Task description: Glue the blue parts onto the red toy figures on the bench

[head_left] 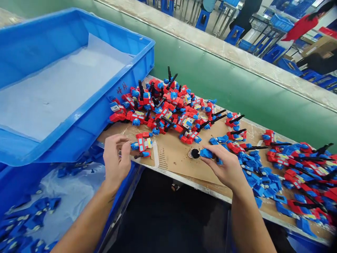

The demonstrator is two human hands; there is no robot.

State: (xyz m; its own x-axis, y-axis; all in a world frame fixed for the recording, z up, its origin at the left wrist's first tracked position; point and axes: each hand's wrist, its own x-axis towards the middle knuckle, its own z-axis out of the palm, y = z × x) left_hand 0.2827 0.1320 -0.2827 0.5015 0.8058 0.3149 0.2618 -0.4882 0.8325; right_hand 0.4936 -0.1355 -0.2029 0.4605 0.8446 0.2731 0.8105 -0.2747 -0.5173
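Note:
My right hand [226,163] pinches a small blue plastic toy part [206,153] between thumb and fingers. The part's tip is at the edge of a small round cup [195,153] with black contents; dark specks dot the cardboard [181,165] around it. My left hand [117,158] is loosely curled, thumb and forefinger apart, with nothing visible between them. Just right of its fingertips lies a red and blue robot figure [144,144] with a blue head and pale yellow parts. Whether the fingertips touch the figure, I cannot tell.
Piled robot figures [168,105] with black barrels lie behind my hands. Loose blue parts [263,179] and more figures [295,175] spread to the right. A large blue bin [131,77] stands left, above bagged blue parts [44,207]. A green belt [210,73] runs behind.

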